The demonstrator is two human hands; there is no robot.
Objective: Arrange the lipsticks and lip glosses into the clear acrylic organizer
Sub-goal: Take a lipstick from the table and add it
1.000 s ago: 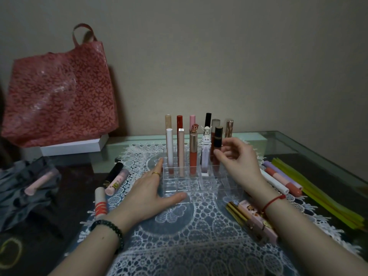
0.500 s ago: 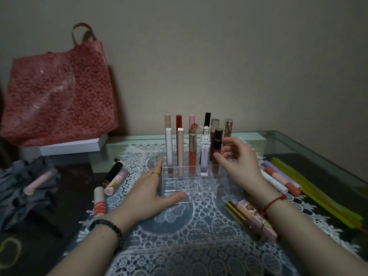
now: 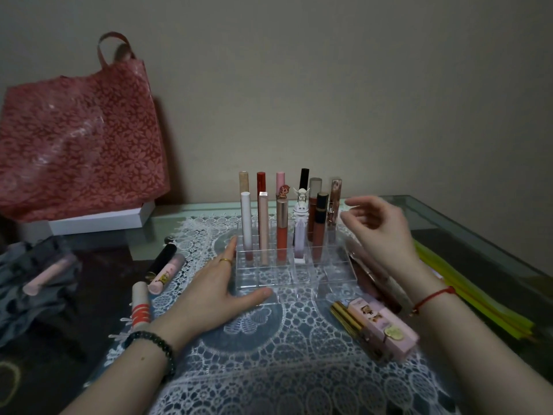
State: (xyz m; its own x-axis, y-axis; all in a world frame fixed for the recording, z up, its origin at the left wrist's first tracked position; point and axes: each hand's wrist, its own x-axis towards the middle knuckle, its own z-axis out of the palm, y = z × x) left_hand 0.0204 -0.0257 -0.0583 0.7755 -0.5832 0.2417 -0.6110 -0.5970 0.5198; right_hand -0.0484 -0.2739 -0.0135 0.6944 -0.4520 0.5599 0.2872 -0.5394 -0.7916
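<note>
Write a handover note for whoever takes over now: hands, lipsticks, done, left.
Left hand: flat on the lace mat, fingers against the organizer, holding nothing.
Right hand: raised right of the organizer, fingers loosely curled, empty.
Done: upright tubes stand in the two back rows; the front compartments are empty.
Left: black tube, cartoon pink tube and red-banded tube lying left; pale pink tube on grey cloth; pink box and gold tubes on the right.

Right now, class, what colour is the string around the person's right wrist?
The wrist string is red; head view.
</note>
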